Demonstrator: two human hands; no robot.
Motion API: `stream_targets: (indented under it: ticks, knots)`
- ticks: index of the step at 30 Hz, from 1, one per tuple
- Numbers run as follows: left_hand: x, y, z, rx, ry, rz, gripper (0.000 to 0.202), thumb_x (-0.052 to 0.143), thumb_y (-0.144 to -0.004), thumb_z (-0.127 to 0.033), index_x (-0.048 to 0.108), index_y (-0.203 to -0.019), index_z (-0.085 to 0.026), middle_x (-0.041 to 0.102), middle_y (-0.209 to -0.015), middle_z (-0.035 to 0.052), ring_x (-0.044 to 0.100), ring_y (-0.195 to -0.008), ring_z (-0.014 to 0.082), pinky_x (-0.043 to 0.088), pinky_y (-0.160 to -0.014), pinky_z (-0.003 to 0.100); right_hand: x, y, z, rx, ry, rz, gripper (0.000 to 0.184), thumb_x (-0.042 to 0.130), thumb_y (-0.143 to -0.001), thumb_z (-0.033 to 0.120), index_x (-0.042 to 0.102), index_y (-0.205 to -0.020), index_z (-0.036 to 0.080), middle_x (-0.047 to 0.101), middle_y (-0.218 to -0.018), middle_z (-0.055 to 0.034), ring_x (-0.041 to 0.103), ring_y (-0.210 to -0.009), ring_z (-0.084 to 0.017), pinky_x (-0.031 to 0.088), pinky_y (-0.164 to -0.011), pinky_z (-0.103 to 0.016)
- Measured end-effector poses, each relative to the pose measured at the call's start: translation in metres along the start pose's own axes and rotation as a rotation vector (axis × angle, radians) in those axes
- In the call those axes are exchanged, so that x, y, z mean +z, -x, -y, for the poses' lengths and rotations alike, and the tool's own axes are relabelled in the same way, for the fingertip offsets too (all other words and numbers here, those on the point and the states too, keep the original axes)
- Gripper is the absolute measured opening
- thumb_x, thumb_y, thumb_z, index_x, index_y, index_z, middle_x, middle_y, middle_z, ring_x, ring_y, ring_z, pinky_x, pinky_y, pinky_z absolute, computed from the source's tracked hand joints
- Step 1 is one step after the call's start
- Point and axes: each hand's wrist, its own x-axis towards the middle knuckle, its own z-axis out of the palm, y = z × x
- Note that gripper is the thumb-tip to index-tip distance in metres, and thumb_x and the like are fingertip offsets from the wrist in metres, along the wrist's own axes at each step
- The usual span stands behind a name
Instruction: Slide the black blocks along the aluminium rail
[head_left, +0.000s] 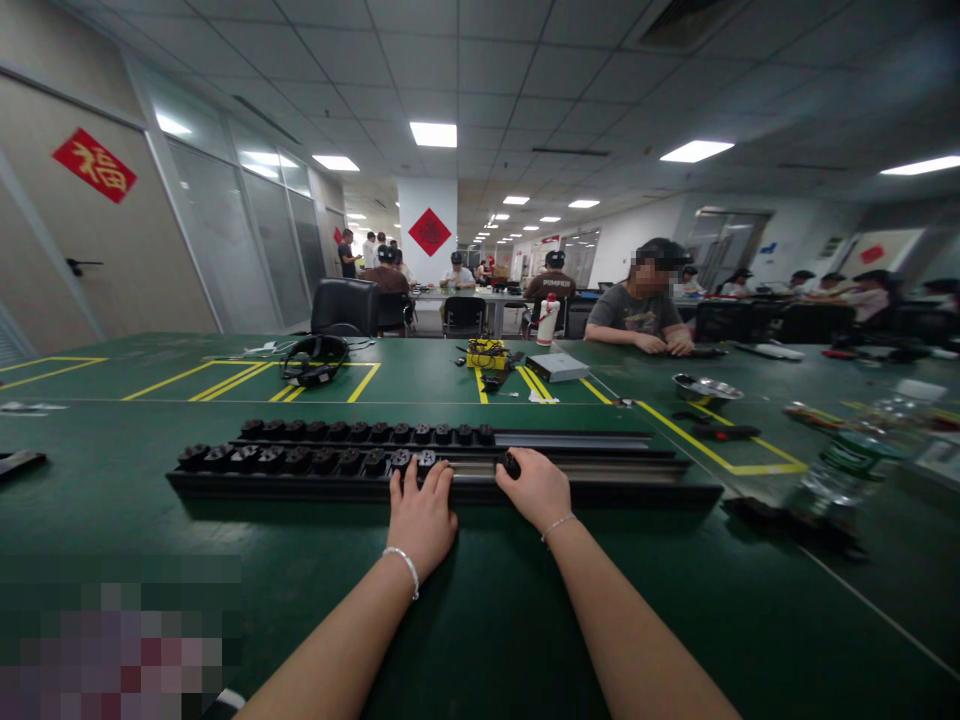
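Observation:
Two long black rails [585, 462] lie side by side across the green table in front of me. Each carries a row of several round black knobs [300, 458] along its left part. My left hand [421, 512] rests on the near rail, fingers curled over the last knobs of the near row. My right hand [534, 487] sits just to the right, pinching a single black knob [511, 464] on the rail. Both wrists wear thin bracelets.
A headset [315, 360] and a black chair [345, 306] are at the far left. A yellow device [486, 352], a grey box [556, 366] and a metal bowl [705, 388] lie beyond. A plastic bottle [847, 465] lies at right. A seated person [641, 312] works opposite.

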Motion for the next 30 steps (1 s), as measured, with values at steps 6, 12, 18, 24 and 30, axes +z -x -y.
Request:
stream_targets:
  ticks: [6, 12, 18, 24, 30]
  knots:
    - [0.0006, 0.0004, 0.0006, 0.017, 0.002, -0.023, 0.05, 0.047, -0.071, -0.021, 0.046, -0.121, -0.025, 0.042, -0.134, 0.0014, 0.022, -0.129, 0.032, 0.013, -0.105, 0.053, 0.0016, -0.0002, -0.0014, -0.021, 0.004, -0.011, 0.03, 0.045, -0.077, 0.039, 0.063, -0.094, 0.022, 0.064, -0.101, -0.0045, 0.056, -0.095, -0.016, 0.041, -0.079, -0.024]
    - [-0.0008, 0.001, -0.0011, -0.002, -0.002, -0.013, 0.05, 0.047, -0.071, -0.021, 0.046, -0.121, -0.024, 0.043, -0.134, 0.0024, 0.021, -0.129, 0.0311, 0.013, -0.105, 0.053, 0.0007, -0.001, -0.0016, -0.025, 0.013, 0.003, 0.03, 0.045, -0.078, 0.039, 0.062, -0.094, 0.021, 0.065, -0.097, -0.0042, 0.057, -0.092, -0.017, 0.041, -0.078, -0.025]
    - [-0.0009, 0.0004, -0.0007, -0.002, 0.0, -0.001, 0.051, 0.046, -0.071, -0.021, 0.045, -0.122, -0.025, 0.042, -0.135, 0.0022, 0.021, -0.13, 0.0312, 0.012, -0.105, 0.052, 0.0008, -0.0019, -0.0021, -0.014, 0.009, 0.023, 0.03, 0.045, -0.078, 0.039, 0.062, -0.096, 0.021, 0.064, -0.099, -0.0043, 0.056, -0.093, -0.017, 0.04, -0.08, -0.025]
    - [0.0033, 0.0005, 0.0014, 0.016, 0.003, -0.033, 0.05, 0.046, -0.071, -0.02, 0.046, -0.121, -0.025, 0.043, -0.134, 0.0013, 0.021, -0.129, 0.0317, 0.013, -0.105, 0.053, 0.0027, -0.0018, -0.0044, -0.025, 0.01, 0.003, 0.032, 0.045, -0.078, 0.039, 0.062, -0.097, 0.021, 0.064, -0.101, -0.005, 0.056, -0.094, -0.017, 0.04, -0.08, -0.026]
    - [0.0022, 0.0007, 0.0016, 0.017, 0.006, -0.03, 0.05, 0.046, -0.071, -0.02, 0.046, -0.121, -0.025, 0.042, -0.134, 0.0008, 0.021, -0.129, 0.0324, 0.013, -0.105, 0.053, 0.0003, -0.0017, -0.0039, -0.037, 0.008, 0.016, 0.033, 0.044, -0.079, 0.039, 0.062, -0.097, 0.02, 0.064, -0.101, -0.0055, 0.056, -0.094, -0.017, 0.04, -0.08, -0.026]
